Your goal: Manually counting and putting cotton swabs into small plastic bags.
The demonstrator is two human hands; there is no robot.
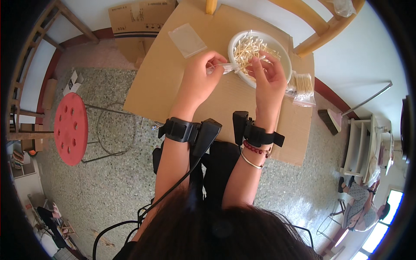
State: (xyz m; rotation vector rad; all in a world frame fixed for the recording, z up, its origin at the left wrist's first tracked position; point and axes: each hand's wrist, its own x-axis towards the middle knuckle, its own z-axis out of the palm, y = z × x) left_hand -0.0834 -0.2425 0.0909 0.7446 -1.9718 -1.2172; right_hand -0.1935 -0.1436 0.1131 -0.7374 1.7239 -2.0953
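Note:
My left hand (203,74) pinches a small clear plastic bag (226,67), whose mouth points toward the bowl. Fingers bent together, my right hand (269,73) is over the near rim of a white bowl (287,65) and grips cotton swabs (256,59); how many is hidden. Loose cotton swabs (247,47) with white tips and pale sticks heap up inside the bowl. Flat on the cardboard, left of the bowl, lies another clear bag (187,40). Right of the bowl are bagged bundles of swabs (303,85).
Everything rests on a cardboard-covered table (151,82). A wooden chair (312,21) stands against its far side, a cardboard box (138,19) at the far left. On the left is a red round stool (70,128). Another person (362,208) sits at the far right, near a white shelf (359,145).

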